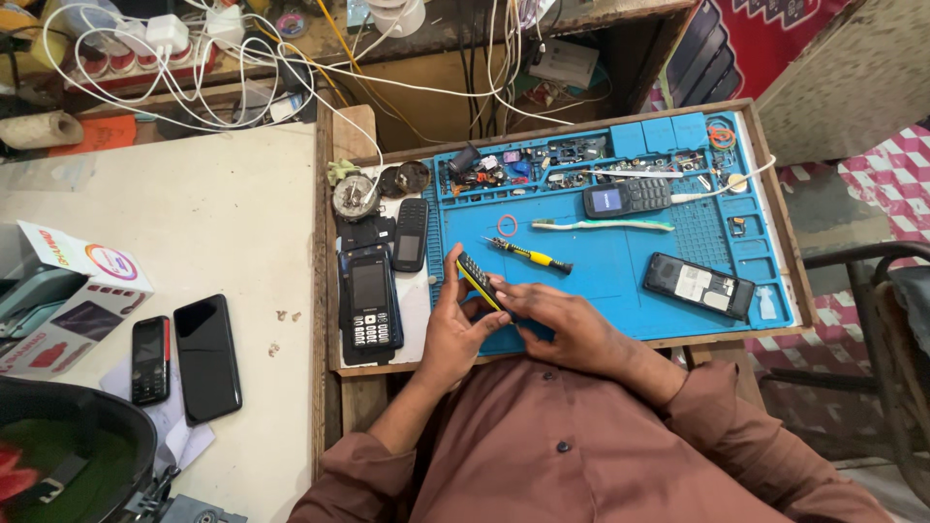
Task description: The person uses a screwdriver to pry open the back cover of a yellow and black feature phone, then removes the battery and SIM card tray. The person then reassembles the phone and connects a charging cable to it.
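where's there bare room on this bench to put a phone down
Bare blue mat lies between the yellow screwdriver and the opened black phone. The white table above the two dark phones is bare too. The mat's top trays are crowded with small parts.

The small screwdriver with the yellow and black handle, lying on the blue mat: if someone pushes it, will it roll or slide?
The screwdriver has a round, slim handle, so it would probably roll sideways when pushed. The blue mat looks rubbery, which may slow sliding. It seems stiff and light, easy to pinch.
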